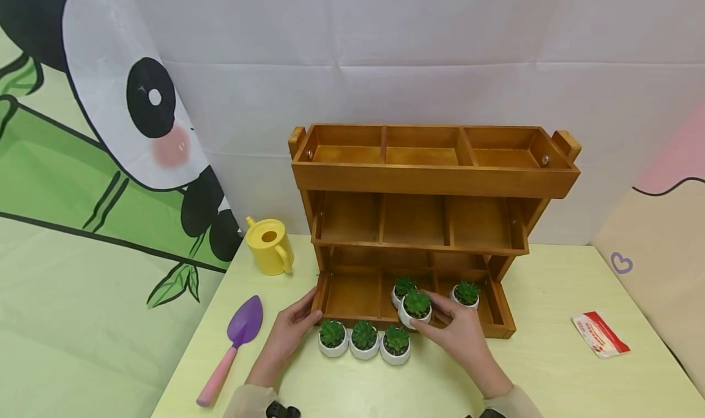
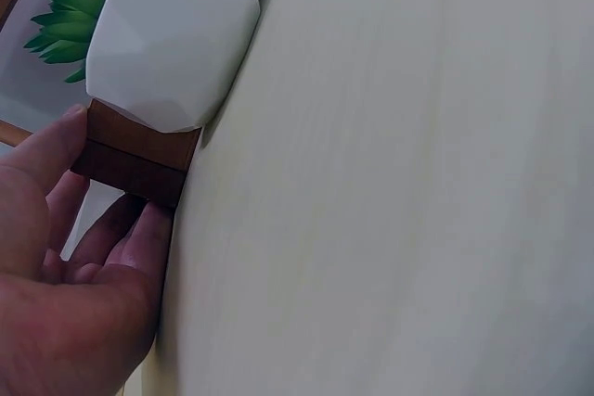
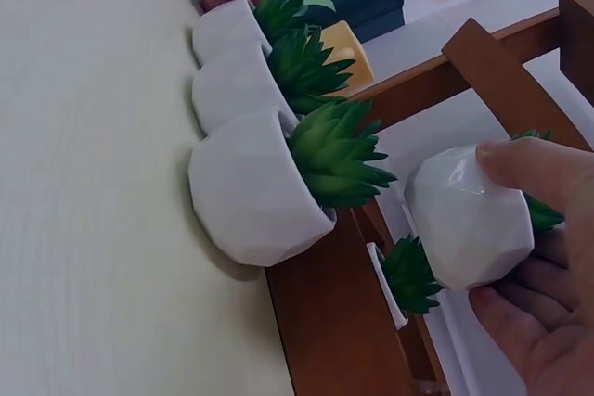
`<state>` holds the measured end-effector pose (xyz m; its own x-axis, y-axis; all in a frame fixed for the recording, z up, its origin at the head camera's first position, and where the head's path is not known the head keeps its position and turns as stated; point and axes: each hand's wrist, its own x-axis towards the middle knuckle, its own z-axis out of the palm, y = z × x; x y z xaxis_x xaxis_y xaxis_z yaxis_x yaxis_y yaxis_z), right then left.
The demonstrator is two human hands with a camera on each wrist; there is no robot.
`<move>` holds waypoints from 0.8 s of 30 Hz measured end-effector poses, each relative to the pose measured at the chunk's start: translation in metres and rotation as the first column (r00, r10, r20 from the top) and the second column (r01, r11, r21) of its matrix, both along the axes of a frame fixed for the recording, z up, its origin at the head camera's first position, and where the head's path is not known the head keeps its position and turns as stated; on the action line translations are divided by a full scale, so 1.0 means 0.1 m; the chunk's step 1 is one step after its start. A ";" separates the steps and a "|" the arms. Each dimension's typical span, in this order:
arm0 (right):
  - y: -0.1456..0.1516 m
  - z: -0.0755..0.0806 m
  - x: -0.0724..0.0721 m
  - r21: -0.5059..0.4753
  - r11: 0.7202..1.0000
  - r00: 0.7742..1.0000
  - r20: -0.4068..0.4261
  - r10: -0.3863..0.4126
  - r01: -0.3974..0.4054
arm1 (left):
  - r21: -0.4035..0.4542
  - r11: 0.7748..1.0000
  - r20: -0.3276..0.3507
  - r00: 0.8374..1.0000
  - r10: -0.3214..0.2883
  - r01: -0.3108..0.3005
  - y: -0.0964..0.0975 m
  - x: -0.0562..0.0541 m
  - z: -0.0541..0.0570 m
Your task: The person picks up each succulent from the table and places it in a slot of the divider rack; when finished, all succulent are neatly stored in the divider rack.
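Observation:
My right hand [image 1: 459, 332] pinches a small potted succulent [image 1: 417, 305] in a white faceted pot, above the front edge of the wooden shelf's [image 1: 435, 180] bottom tier. In the right wrist view the pot [image 3: 469, 220] sits between thumb and fingertips, lifted. Behind it, another succulent [image 1: 404, 285] stands in the bottom tier's middle compartment, partly hidden; one more succulent [image 1: 467, 293] is in the right compartment. My left hand [image 1: 289, 335] grips the bottom tier's front left corner [image 2: 135, 150]. Three succulents [image 1: 364, 338] stand in a row on the table against the shelf's front.
A yellow watering can [image 1: 268, 246] stands left of the shelf. Nearer lies a trowel [image 1: 237, 338] with purple blade and pink handle. A red and white packet [image 1: 600, 334] lies on the table [image 1: 556, 369] at right. A white cloth [image 1: 429, 51] hangs behind the shelf.

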<state>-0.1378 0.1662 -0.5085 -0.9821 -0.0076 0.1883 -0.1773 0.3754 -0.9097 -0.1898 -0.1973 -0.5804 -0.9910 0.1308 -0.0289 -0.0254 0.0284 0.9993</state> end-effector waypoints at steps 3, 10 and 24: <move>-0.05 0.02 -0.04 0.005 1.000 1.000 0.004 -0.003 0.003 | 0.003 1.000 0.005 1.000 -0.003 0.003 0.00 0.00 0.00; -0.14 0.08 -0.15 0.037 0.999 1.000 -0.015 0.013 -0.013 | -0.006 1.000 -0.003 1.000 -0.007 0.007 -0.01 0.00 -0.01; -0.33 0.13 -0.35 0.049 0.998 0.999 0.015 0.034 -0.034 | -0.028 1.000 -0.002 1.000 -0.011 0.011 -0.02 0.00 -0.01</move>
